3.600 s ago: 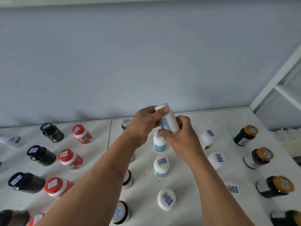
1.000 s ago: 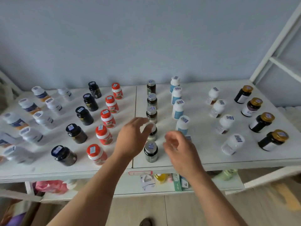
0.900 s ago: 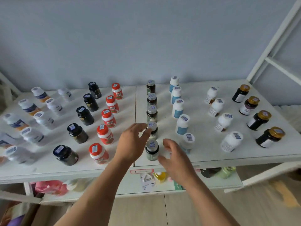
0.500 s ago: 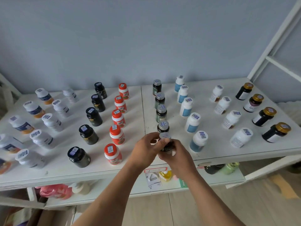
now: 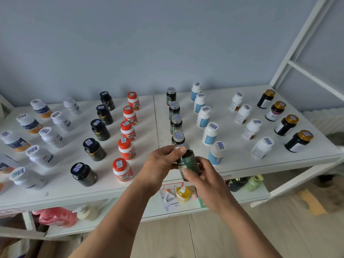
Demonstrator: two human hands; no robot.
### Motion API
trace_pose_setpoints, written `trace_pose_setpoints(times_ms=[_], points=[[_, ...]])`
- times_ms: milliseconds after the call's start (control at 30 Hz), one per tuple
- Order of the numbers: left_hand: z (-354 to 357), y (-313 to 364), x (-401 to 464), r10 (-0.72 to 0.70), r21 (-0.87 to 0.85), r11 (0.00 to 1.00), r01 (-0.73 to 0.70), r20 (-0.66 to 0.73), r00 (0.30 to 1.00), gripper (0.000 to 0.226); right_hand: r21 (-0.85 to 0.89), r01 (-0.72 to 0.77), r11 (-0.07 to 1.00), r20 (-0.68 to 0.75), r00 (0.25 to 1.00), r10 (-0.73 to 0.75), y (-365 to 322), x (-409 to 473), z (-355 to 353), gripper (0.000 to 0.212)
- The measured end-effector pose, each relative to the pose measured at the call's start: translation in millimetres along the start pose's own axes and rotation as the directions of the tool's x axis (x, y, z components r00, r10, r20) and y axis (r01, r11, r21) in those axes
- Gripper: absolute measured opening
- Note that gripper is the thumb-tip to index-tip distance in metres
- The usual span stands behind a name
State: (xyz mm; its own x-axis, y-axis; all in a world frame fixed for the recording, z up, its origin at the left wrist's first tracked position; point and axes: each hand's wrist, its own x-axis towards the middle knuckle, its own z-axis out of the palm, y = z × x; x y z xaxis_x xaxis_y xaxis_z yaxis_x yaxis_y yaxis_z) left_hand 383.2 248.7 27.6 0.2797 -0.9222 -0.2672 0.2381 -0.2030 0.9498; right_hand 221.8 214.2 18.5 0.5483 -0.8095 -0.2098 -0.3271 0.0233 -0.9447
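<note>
While you hold the green bottle [image 5: 188, 164] clear of the white shelf [image 5: 238, 161], just above its front edge, both hands grip it: L hand [image 5: 160, 168] curls round the silver cap [image 5: 181, 146] & shoulder, R hand [image 5: 210, 183] pinches the lower body. Long axis approx. upright, cap uppermost, so L hand is nearer the cap. Body: smooth dark cylinder w/ printed label; cap: round, metallic. Matching bottles [image 5: 176, 125] stand in a row just beyond

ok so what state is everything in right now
green bottle, capped, tilted, held in both hands
left hand, grips the bottle's cap end
right hand, grips the bottle's lower body
red-capped bottles, upright, closed
gold-capped bottles, upright, closed
</note>
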Motion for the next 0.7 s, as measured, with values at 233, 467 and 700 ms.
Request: trace_pose_setpoints(times_ms=[233, 467, 700], points=[[9, 0, -4, -0.015, -0.064, 0.998, 0.015, 0.005, 1.000, 0.041, -0.074, 0.050, 0.996, -0.126, 0.990, -0.059, 1, -7, 1, 0.042], [13, 3, -6, 0.014, -0.046, 0.999, -0.014, 0.015, 1.000, 0.044, -0.105, 0.042, 0.994, -0.152, 0.987, -0.058, 7, -6, -2, 0.040], [15, 7, -8, 0.038, -0.104, 0.994, -0.036, 0.019, 0.999, 0.044, 0.011, 0.054, 0.998, -0.095, 0.994, -0.053, 6, -5, -10, 0.037]])
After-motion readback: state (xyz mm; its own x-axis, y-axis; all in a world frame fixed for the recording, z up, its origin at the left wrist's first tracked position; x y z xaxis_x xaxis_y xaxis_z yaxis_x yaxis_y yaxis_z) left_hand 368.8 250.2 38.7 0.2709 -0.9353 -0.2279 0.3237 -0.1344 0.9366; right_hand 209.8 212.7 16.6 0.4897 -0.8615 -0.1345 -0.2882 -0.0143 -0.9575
